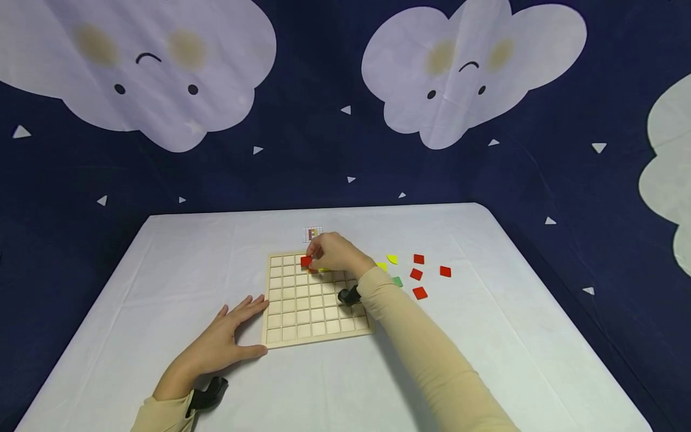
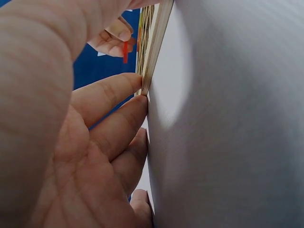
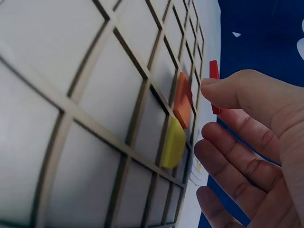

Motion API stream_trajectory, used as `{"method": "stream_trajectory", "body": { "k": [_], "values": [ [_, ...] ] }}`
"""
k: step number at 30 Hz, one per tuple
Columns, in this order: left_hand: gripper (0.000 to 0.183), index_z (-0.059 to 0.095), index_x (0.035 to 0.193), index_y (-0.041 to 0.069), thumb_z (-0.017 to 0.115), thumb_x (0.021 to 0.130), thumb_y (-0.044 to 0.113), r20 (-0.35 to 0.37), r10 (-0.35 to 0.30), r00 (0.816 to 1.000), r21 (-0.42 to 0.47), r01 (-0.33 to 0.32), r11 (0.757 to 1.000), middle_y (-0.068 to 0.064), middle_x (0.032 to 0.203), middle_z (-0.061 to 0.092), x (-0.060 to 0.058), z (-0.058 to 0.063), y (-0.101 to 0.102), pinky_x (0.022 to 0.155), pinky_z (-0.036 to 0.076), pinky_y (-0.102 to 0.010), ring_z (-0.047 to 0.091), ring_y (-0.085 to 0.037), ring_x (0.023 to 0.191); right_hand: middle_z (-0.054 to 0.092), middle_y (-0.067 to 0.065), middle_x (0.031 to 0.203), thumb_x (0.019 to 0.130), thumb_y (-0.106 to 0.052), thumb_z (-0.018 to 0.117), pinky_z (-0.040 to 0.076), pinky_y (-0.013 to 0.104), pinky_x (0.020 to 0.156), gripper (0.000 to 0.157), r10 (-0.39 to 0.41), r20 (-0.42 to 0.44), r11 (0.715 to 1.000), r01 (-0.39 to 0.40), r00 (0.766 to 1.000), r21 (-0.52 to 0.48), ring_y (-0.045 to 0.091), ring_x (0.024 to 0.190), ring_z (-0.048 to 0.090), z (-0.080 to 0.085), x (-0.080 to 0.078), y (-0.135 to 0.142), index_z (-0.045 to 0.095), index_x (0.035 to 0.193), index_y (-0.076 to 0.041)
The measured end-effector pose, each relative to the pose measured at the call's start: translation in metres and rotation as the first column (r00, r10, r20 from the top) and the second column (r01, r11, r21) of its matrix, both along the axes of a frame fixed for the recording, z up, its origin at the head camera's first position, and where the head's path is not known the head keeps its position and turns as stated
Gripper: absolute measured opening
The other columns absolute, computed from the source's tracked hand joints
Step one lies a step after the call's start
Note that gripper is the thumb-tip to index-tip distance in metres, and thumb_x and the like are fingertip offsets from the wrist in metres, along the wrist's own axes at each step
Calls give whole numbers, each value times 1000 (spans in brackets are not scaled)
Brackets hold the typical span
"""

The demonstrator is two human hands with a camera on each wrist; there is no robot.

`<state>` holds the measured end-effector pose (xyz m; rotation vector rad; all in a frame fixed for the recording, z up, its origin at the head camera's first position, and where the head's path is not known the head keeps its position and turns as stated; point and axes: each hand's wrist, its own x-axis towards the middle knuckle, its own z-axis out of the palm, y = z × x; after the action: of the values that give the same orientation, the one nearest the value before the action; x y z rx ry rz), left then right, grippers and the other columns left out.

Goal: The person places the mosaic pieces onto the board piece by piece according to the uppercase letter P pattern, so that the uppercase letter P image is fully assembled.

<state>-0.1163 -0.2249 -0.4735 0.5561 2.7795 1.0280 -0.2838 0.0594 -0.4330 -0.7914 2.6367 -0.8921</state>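
My right hand (image 1: pixel 337 253) pinches a small red square tile (image 1: pixel 306 261) between thumb and index finger, over the far side of a wooden grid board (image 1: pixel 288 318). In the right wrist view the tile stands on edge, apart from the board. An orange-red tile (image 3: pixel 183 102) and a yellow tile (image 3: pixel 174 145) sit side by side in grid cells near it. My left hand (image 1: pixel 218 345) lies at the board's left edge with fingers spread; fingertips touch the rim in the left wrist view. Part of the board is hidden beneath my right hand and forearm.
Loose red tiles (image 1: pixel 420 293) lie right of the board, with a yellow quarter-round tile (image 1: pixel 392 259), another yellow tile (image 1: pixel 382 266) and a green tile (image 1: pixel 397 281). A small printed grid card (image 1: pixel 308 231) lies behind the board on the white-covered table (image 1: pixel 205 252).
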Motion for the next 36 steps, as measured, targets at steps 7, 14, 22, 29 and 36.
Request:
{"method": "stream_trajectory", "body": {
  "k": [7,14,22,29,36],
  "values": [
    [91,57,156,12,95,78,38,-6,-3,1000,0,3,1000,-15,168,48,0,-1,0,124,11,-82,34,-49,159,78,4,108,93,-8,82,59,29,91,20,33,7,999,-33,999,21,14,97,70,-2,4,-8,77,112,-8],
    [90,57,156,12,95,78,38,-3,-1,1000,3,1,1000,-15,168,48,0,-1,0,124,10,-82,33,-49,160,77,1,103,92,-11,84,56,28,86,18,30,-33,996,-27,999,86,11,90,66,-2,5,-14,78,109,-10],
    [91,57,156,11,95,78,38,-6,-5,1000,2,5,1000,-16,168,48,-1,-1,-1,124,11,-83,33,-49,160,78,0,100,90,-15,88,56,30,89,18,15,-51,990,-8,999,137,11,88,65,3,7,-18,78,105,-11],
    [90,57,155,11,95,78,38,-11,-8,1000,5,8,1000,-16,168,48,-1,-1,-1,123,11,-83,34,-50,159,79,0,99,89,-16,89,56,31,89,18,0,-30,989,4,1000,148,11,87,66,6,8,-19,78,102,-11],
    [91,57,155,11,95,78,38,-1,-5,1000,4,5,1000,-16,168,47,-1,-1,-1,124,10,-82,33,-49,160,78,0,98,88,-16,90,55,31,88,19,-15,-24,989,19,1000,144,11,86,65,3,7,-20,78,103,-12]
  ]
}}
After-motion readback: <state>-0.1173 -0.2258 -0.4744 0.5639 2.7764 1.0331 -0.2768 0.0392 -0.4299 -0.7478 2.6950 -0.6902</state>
